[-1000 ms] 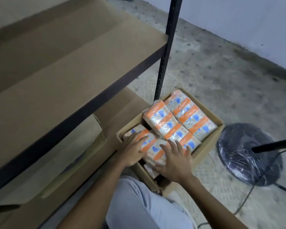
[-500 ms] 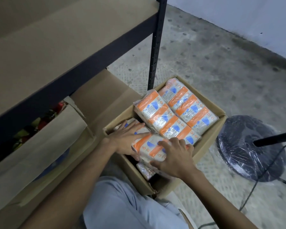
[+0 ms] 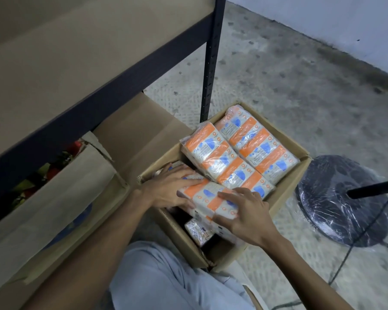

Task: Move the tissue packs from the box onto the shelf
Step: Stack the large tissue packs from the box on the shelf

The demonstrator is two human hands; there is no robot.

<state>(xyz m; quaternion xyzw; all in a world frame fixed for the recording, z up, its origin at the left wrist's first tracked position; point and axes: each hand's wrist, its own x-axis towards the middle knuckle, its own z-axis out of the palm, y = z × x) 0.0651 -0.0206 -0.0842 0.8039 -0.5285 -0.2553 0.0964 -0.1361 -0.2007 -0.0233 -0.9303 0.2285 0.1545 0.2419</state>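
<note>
Tissue packs, orange-and-white, film-wrapped bundles; stock held in an open cardboard box [image 3: 286, 195] on the concrete floor [image 3: 300, 74], centre of the frame.

Item 1: nearest tissue pack [image 3: 207, 194], lower centre, at the near side of the box, above a lower layer. The left hand [image 3: 170, 189] clasps its left end, with the fingers [image 3: 188, 177] nearly straight across the top and the thumb tucked against the near edge, so the end is pinched between them. The right hand [image 3: 244, 218] grips the right end, fingers curled over the top, thumb on the near side. The two-handed hold is judged to suit a long, soft bundle that would sag from one hand.

Item 2: middle pack [image 3: 222, 162], just beyond item 1 and touching it.

Item 3: far pack [image 3: 258, 144], beside item 2, along the far wall of the box. No hand is on either.

Item 4: lower pack [image 3: 198, 231], seen through the gap at the near corner. How many lie beneath cannot be told.

Destination: shelf [image 3: 76, 74], a brown board at upper left, above the box. Its dark upright post [image 3: 211, 63] stands just behind the box, which probably sits there to keep each lift short.

Status, as judged: the lift of item 1 is in hand. No pack shows on the visible part of the shelf, so most of the task remains.

Sundries: second carton [image 3: 54, 198], left, under the shelf. Plastic-wrapped fan base [image 3: 343, 198], right, near the box.
</note>
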